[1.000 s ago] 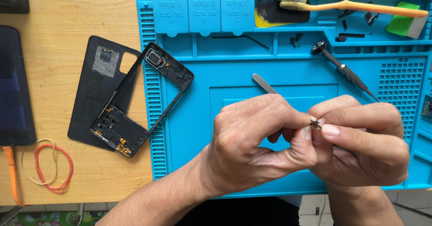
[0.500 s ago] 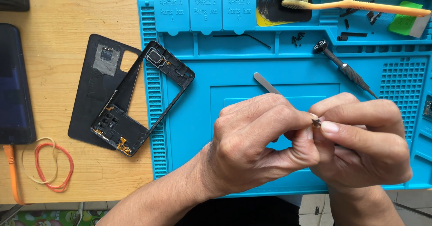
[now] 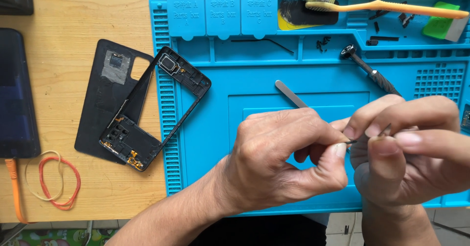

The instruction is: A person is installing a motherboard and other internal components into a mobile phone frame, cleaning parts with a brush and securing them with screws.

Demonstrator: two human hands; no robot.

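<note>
Both hands had drifted slightly right over the blue silicone repair mat point(image 3: 205, 128). The left hand point(image 3: 279, 160) and right hand point(image 3: 411, 148) stayed pinched shut on 1 tiny dark part point(image 3: 353, 140), near the mat's front edge. The black phone frame point(image 3: 156, 106) lay across its left edge.

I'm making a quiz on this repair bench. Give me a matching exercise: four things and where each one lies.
Things:
1. toothbrush
2. rubber bands
3. phone frame
4. screwdriver

Places:
a. wooden table, lower left
b. across the mat's left edge
c. mat's top tray
d. mat, above the right hand

Pairs: 1-c, 2-a, 3-b, 4-d
</note>
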